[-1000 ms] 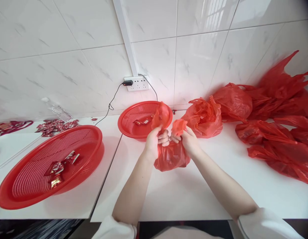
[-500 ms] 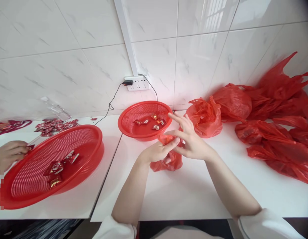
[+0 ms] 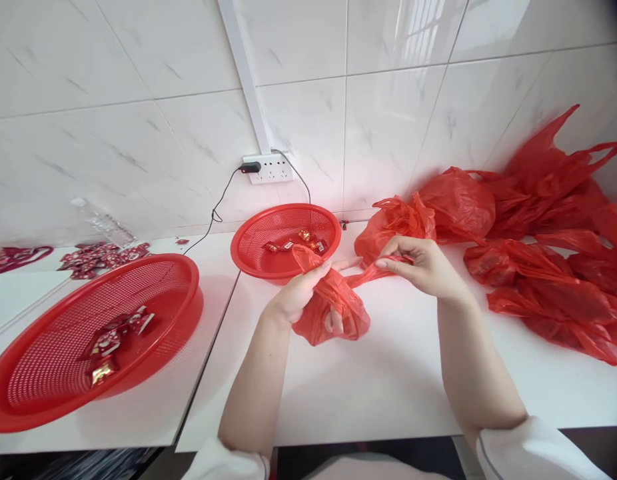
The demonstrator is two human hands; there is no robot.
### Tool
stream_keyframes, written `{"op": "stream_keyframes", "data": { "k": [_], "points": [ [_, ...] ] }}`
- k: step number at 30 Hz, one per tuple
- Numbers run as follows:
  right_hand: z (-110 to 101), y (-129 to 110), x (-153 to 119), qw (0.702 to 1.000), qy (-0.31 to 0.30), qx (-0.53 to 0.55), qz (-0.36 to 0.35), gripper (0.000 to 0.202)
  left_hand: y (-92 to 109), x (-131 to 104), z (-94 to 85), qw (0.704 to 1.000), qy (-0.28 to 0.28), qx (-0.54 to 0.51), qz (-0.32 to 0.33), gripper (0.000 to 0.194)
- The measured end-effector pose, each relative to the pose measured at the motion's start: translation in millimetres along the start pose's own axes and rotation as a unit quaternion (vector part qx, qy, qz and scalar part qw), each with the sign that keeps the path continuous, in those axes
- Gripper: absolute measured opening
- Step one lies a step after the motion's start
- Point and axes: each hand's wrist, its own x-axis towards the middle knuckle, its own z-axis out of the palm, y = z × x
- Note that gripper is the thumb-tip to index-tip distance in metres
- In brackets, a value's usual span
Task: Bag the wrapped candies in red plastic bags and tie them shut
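Note:
A small red plastic bag [image 3: 338,310] hangs between my hands over the white table, low in front of the round red basket. My left hand [image 3: 301,293] is closed on the bag's neck, its thumb on top and some fingers hidden by the plastic. To the right, my right hand [image 3: 421,263] pinches a stretched handle of the same bag between thumb and fingers. Pale shapes show through the plastic near the bag's bottom. The round red basket [image 3: 248,257] behind holds several small red and gold wrapped packets.
A larger red basket [image 3: 188,293] with several packets stands at the left. Behind it lie a packet pile [image 3: 96,257] and a clear bottle [image 3: 106,225]. Filled red bags [image 3: 456,200] line the right side. A power strip [image 3: 273,169] with cables is on the tiled wall.
My hands have moved apart; the right one has gone right, pulling a bag handle out. The bag is spread wider. The other person's hand at the left has left the view.

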Motion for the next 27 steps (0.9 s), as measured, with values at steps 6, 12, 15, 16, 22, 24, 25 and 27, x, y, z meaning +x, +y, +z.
{"op": "stream_keyframes", "data": {
  "k": [6,12,15,16,22,24,25,27],
  "points": [
    [-7,-5,-2,0.973,0.065,0.218,-0.031,0.033,1,-5,-3.8,1.0,0.014,-0.006,-0.002,0.069],
    [-1,-26,-9,0.945,-0.002,0.308,0.113,0.027,7,-4,-3.5,0.982,0.132,-0.02,0.131,0.057],
    [6,-30,-10,0.951,-0.109,0.211,0.198,0.039,7,0,-3.9,0.967,0.174,-0.038,0.184,0.054],
    [10,-31,-9,0.956,-0.124,0.156,0.213,0.037,6,2,-4.0,0.963,0.181,-0.047,0.196,0.053],
    [33,-27,-3,0.994,-0.015,-0.079,0.073,0.028,2,11,1.3,0.954,0.169,-0.087,0.234,0.045],
    [39,-27,-2,0.994,-0.031,-0.1,0.027,0.027,0,12,3.0,0.957,0.153,-0.093,0.227,0.04],
    [40,-26,-2,0.993,-0.057,-0.103,0.015,0.027,-1,12,3.1,0.959,0.145,-0.097,0.223,0.036],
    [41,-26,-2,0.988,-0.116,-0.102,0.014,0.029,-3,11,1.7,0.96,0.137,-0.096,0.224,0.026]
  ]
}}
